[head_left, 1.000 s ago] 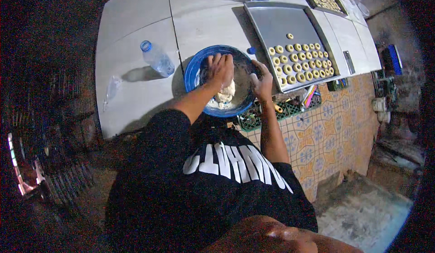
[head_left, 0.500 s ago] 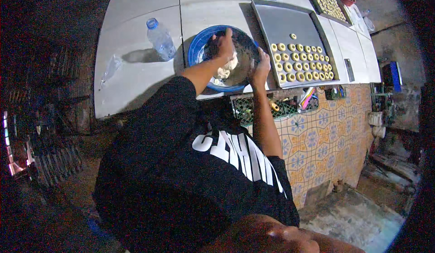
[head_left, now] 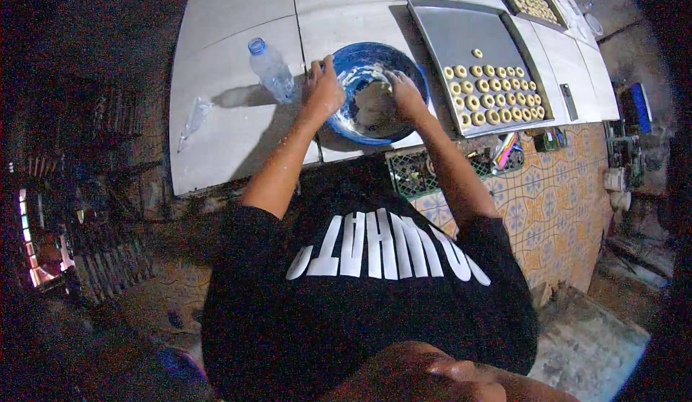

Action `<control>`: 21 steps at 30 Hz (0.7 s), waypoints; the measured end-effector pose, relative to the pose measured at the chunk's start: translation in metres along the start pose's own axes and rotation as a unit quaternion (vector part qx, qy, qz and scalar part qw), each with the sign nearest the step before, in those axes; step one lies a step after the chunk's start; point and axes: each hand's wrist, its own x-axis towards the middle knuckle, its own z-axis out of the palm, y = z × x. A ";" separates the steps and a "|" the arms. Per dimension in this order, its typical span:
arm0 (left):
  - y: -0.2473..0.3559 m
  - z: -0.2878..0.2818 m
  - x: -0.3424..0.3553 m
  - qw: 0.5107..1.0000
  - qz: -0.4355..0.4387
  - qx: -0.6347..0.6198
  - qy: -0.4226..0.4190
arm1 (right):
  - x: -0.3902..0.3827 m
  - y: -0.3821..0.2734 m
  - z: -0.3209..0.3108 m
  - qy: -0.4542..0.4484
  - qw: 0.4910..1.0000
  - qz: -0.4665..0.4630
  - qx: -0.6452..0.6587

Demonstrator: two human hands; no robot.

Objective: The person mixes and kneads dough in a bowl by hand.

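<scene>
The fingers of the left hand (head_left: 324, 94) are loosely parted at the left rim of a blue bowl (head_left: 371, 50); whether they grip it cannot be told. The fingers of the right hand (head_left: 409, 96) are bent and reach down inside the bowl's right half; the gap between them, and whether they have hold of anything, is hidden.

The bowl sits by the front edge of the table (head_left: 231, 49), within easy reach of both arms. The left hand seems placed to steady it while the right works inside, where pale dough residue (head_left: 353, 78) clings to the left wall. A tray (head_left: 461, 27) lies just right of the bowl, its dough rings (head_left: 493, 100) in rows toward the near edge, probably set close for convenience. An uncapped bottle (head_left: 272, 72) stands left of the bowl, back from the table's front edge.

Half a second earlier the hands had opposite roles: the left was inside the bowl over a pale lump, the right at the right rim. That lump cannot be made out now; the tray and bottle have kept their places.
</scene>
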 end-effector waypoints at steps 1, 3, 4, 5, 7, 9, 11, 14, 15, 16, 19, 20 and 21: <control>-0.001 0.002 -0.006 1.000 -0.011 0.020 -0.014 | 0.009 0.003 0.011 -0.001 0.998 -0.032 -0.047; -0.002 0.005 -0.011 0.999 -0.034 0.035 -0.012 | 0.019 0.009 0.037 -0.060 0.984 -0.030 -0.162; -0.002 0.008 -0.011 0.999 -0.044 0.029 0.003 | 0.021 0.014 0.048 -0.076 0.986 -0.031 -0.148; -0.002 0.010 -0.010 0.998 -0.055 0.023 0.017 | 0.023 0.019 0.059 -0.092 0.986 -0.031 -0.133; -0.001 0.013 -0.008 0.997 -0.073 0.031 0.005 | 0.030 0.034 0.073 -0.099 0.983 -0.097 -0.123; -0.002 0.014 -0.005 0.996 -0.086 0.034 -0.004 | 0.047 0.051 0.080 -0.128 0.946 -0.224 -0.196; -0.002 0.012 -0.005 0.996 -0.076 0.035 -0.006 | 0.059 0.063 0.084 -0.260 0.859 -0.352 -0.265; -0.003 0.008 -0.008 0.998 -0.038 0.051 -0.009 | 0.047 0.070 0.085 -0.330 0.926 -0.178 0.051; -0.003 0.007 -0.008 0.998 -0.022 0.059 -0.013 | 0.038 0.066 0.086 -0.303 0.923 -0.227 0.062; -0.004 0.004 -0.009 0.998 -0.015 0.063 -0.019 | 0.026 0.061 0.086 -0.277 0.918 -0.275 0.075; -0.003 0.002 -0.007 0.996 -0.037 0.062 -0.042 | 0.007 0.042 0.075 -0.380 0.881 -0.237 0.150; -0.005 0.002 -0.007 0.997 -0.031 0.053 -0.039 | 0.003 0.035 0.068 -0.435 0.864 -0.185 0.174; -0.006 0.003 -0.006 0.999 -0.026 0.024 -0.011 | 0.002 0.027 0.062 -0.564 0.756 0.038 0.329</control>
